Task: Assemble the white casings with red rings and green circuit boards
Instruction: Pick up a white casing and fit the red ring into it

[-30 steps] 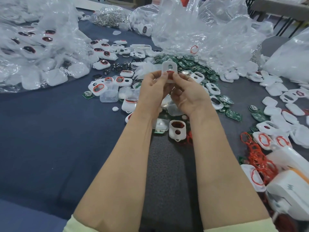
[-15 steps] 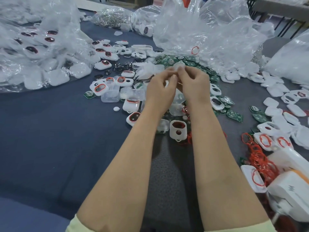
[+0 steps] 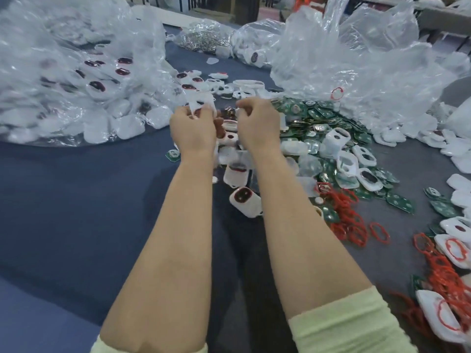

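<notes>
While hemmed by bags (image 3: 356, 72) ahead and boards (image 3: 328, 115) rightward, pinching casing (image 3: 201, 101) in left hand (image 3: 193, 128) fingers; right hand (image 3: 258, 123) fingers curled, contents untellable; open tabletop (image 3: 76, 200) leftward.

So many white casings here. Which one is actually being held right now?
The white casing gripped by the left hand, lifted clear of the table. The others lie loose on the table or inside the plastic bags.
</notes>
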### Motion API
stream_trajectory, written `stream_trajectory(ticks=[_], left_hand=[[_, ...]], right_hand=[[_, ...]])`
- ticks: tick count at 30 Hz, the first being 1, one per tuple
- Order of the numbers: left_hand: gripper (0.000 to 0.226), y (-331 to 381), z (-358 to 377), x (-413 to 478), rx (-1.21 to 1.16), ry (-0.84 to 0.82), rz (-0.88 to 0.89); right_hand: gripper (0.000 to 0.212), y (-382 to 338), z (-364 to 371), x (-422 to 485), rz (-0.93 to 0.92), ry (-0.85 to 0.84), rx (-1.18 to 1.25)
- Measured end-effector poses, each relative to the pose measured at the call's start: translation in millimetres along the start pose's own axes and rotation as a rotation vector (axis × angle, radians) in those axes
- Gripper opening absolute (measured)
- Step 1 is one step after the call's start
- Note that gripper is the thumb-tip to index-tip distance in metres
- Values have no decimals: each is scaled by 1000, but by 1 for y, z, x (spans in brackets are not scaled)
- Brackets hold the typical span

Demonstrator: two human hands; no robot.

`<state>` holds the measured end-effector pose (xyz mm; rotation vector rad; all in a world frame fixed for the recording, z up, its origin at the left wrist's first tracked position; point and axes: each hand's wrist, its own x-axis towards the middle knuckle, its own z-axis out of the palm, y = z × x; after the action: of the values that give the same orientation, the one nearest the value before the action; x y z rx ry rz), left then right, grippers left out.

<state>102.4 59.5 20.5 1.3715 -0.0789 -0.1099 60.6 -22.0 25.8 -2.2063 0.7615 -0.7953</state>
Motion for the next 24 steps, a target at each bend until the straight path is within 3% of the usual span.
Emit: stream_trajectory(ticks=[6, 10, 13, 15, 18, 21, 24], left_hand=[[23, 3, -27, 34, -207, 111, -140], [23, 4, -28, 42, -293, 139, -168], [22, 3, -24, 40, -227, 102, -206], [22, 1, -21, 37, -160, 63, -209], [17, -1, -9, 31, -115, 7, -149], [16, -2, 13, 18, -40, -71, -53], [19, -4, 36, -9, -55, -180, -38]], right_hand=[[37, -19, 56, 29, 94, -238, -473], [39, -16, 70, 36, 147, -180, -546], [30, -12, 74, 34, 92, -106, -518], [26, -13, 65, 32, 67, -35, -308], [18, -15, 30, 27, 61, 79, 238], [16, -8, -11, 15, 219, -29, 793], [13, 8, -44, -2, 286, -70, 886]])
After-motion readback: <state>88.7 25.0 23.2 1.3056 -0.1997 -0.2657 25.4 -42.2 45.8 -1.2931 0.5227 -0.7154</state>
